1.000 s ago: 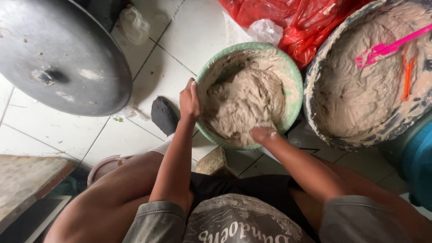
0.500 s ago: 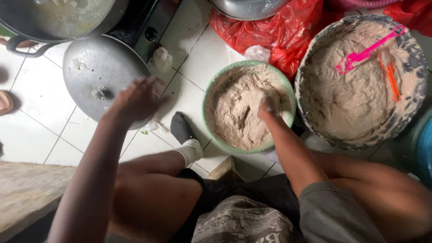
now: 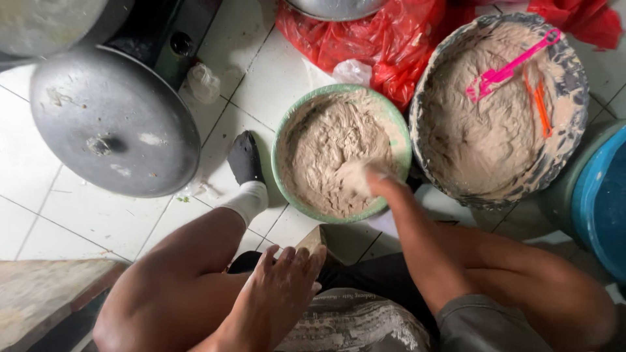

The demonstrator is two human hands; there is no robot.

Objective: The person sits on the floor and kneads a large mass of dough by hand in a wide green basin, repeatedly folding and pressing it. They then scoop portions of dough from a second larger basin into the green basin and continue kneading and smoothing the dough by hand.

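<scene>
A green bowl (image 3: 282, 133) full of thick beige batter (image 3: 326, 150) stands on the white tiled floor between my legs. My right hand (image 3: 365, 177) is sunk into the batter near the bowl's front right side, fingers coated and partly hidden in it. My left hand (image 3: 277, 287) rests near my left knee, fingers spread and holding nothing. To the right sits a larger round basin (image 3: 580, 78) of the same batter, with a pink plastic scoop (image 3: 505, 68) and an orange utensil (image 3: 540, 104) lying in it.
A dark metal pan lid (image 3: 114, 120) lies on the floor at left, by a black stove (image 3: 163, 39). Red plastic bags (image 3: 385, 39) are behind the bowls, a blue bucket (image 3: 603, 202) at the right edge, a wooden board (image 3: 45, 293) at lower left.
My left hand left the green bowl's rim, swung out toward the pan lid, then came down to my knee. My right hand pushed from the bowl's front edge into the batter.
</scene>
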